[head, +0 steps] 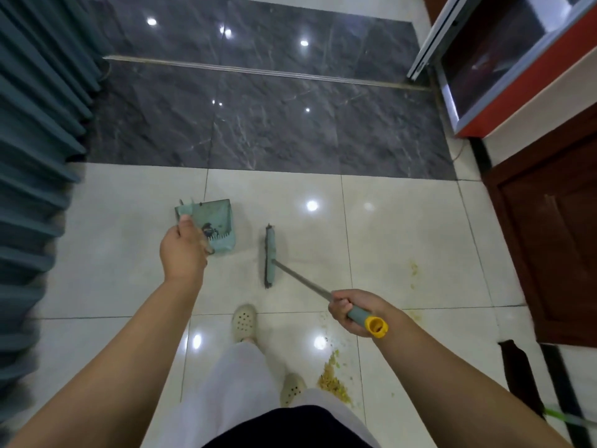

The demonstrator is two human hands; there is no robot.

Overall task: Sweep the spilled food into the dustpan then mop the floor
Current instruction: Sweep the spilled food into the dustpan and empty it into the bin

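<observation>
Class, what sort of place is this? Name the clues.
Probably a home, near a doorway: glossy tiled floor, pleated curtain on the left, wooden door and sliding-door track.

dustpan [217,225]: teal, grubby, tipped up off the pale tiles | broom [270,255]: teal head, grey pole, yellow end cap, angled low | spilled food [333,379]: yellowish crumbly pile near the feet, bits scattered right

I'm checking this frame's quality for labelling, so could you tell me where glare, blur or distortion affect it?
Head view: bright ceiling-light reflections dot the glossy floor, one right beside the spilled food; the curtain at the left edge is smeared and bowed by the wide-angle lens; the broom, dustpan and both hands, left and right, are reasonably sharp.
</observation>
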